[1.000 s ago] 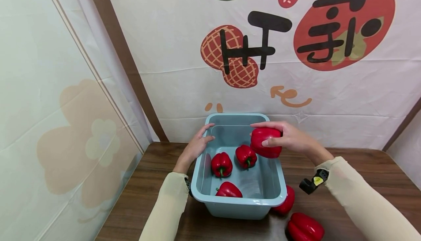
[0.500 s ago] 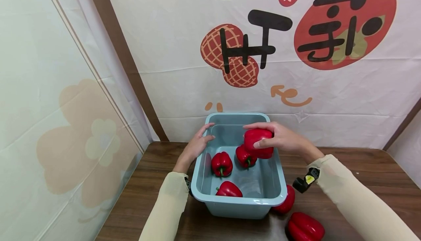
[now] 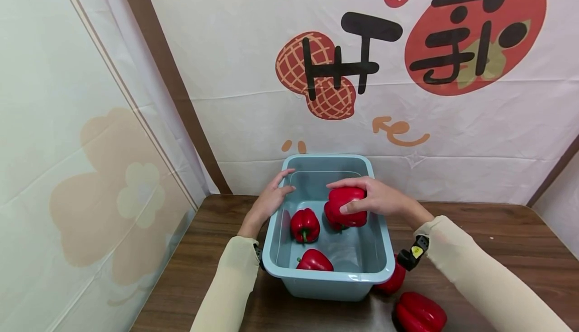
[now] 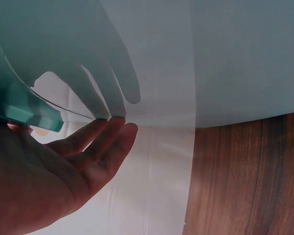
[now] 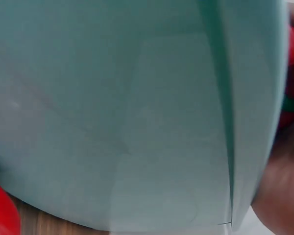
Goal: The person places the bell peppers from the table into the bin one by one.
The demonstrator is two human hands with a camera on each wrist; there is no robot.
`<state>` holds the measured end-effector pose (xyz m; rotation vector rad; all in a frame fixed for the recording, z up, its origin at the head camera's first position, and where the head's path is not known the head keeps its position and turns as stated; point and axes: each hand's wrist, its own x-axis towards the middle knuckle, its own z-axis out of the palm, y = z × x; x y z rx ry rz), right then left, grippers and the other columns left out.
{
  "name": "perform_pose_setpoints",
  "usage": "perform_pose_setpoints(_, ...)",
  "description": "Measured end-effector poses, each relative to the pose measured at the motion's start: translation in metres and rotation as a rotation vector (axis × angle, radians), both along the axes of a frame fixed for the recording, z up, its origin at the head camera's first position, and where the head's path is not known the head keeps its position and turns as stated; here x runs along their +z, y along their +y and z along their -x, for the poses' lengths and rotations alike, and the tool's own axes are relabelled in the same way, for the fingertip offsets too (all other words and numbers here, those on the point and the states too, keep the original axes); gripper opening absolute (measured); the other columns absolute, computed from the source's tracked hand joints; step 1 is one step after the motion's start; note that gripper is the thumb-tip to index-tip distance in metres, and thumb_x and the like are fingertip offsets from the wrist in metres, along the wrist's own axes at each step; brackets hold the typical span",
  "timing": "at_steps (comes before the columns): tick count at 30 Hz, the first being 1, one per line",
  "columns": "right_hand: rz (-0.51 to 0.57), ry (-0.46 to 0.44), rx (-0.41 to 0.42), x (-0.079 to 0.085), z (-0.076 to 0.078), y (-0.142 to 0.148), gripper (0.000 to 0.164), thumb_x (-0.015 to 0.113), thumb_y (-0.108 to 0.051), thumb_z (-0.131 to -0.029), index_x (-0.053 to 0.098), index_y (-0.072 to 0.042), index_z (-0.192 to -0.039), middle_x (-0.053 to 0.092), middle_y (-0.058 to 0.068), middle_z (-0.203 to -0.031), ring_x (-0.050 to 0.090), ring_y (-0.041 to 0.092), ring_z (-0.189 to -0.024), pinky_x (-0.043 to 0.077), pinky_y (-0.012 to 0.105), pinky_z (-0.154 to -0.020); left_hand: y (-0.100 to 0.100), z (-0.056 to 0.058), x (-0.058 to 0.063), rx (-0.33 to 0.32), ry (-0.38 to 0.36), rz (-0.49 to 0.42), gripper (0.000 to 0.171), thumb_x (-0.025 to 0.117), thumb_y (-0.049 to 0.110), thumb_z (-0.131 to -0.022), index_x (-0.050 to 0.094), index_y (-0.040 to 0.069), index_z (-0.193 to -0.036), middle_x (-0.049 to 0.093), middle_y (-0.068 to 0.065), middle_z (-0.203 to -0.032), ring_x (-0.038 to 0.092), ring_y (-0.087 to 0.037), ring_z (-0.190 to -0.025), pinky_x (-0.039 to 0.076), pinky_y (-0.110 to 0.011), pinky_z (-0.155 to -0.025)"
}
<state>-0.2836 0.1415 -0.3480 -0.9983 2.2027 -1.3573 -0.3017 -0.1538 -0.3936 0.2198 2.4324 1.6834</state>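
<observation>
A pale blue plastic basin [image 3: 332, 276] stands on the table. At its left side my left hand [image 3: 270, 198] grips the rim, thumb over the edge and fingertips against the outer wall in the left wrist view. My right hand [image 3: 379, 198] holds a red bell pepper [image 3: 352, 195] from above, inside the basin's right half. This pepper overlaps another one on the basin floor, largely hiding it. Two more red bell peppers lie inside: one at the left [image 3: 305, 225], another near the front wall [image 3: 315, 260]. The basin's outer wall [image 5: 161, 122] fills most of the right wrist view.
Outside the basin, one red bell pepper [image 3: 392, 277] lies by its front right corner, partly hidden, and a second pepper [image 3: 419, 313] lies nearer me. The dark wooden table [image 3: 488, 241] ends at a printed cloth backdrop [image 3: 244, 95].
My right hand has carried its pepper leftward and down into the basin, over the pepper on the floor there. My left hand has stayed on the rim.
</observation>
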Motion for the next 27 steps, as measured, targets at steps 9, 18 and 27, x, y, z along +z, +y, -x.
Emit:
perform_pose_setpoints(9,0.013,-0.001,-0.029,-0.005,-0.003,-0.001,0.067,0.077,-0.026,-0.082,0.052,-0.015,-0.143,0.059,0.013,-0.128,0.058,0.032,-0.112,0.058,0.041,-0.080,0.000,0.000,0.000,-0.006,0.004,0.024,0.052,0.047,0.030,-0.101,0.036,0.030,-0.152,0.030,-0.013,-0.158,0.043,-0.046,-0.132,0.041,-0.066,-0.101)
perform_pose_setpoints(18,-0.001,0.017,-0.022,-0.008,-0.005,-0.002,0.067,0.078,-0.028,-0.081,0.053,-0.015,-0.142,0.059,0.011,-0.128,0.057,0.031,-0.113,0.058,0.039,-0.081,0.001,-0.005,0.009,-0.022,-0.031,0.033,0.054,0.044,0.026,-0.102,0.031,0.025,-0.155,0.025,-0.017,-0.160,0.042,-0.046,-0.132,0.039,-0.067,-0.101)
perform_pose_setpoints(27,-0.028,0.037,0.015,-0.011,-0.006,-0.003,0.066,0.078,-0.028,-0.081,0.054,-0.017,-0.141,0.063,0.006,-0.122,0.060,0.029,-0.110,0.059,0.039,-0.078,0.008,-0.028,0.040,-0.041,-0.038,0.056,0.055,0.041,0.022,-0.103,0.028,0.017,-0.156,0.025,-0.021,-0.159,0.044,-0.045,-0.131,0.039,-0.065,-0.103)
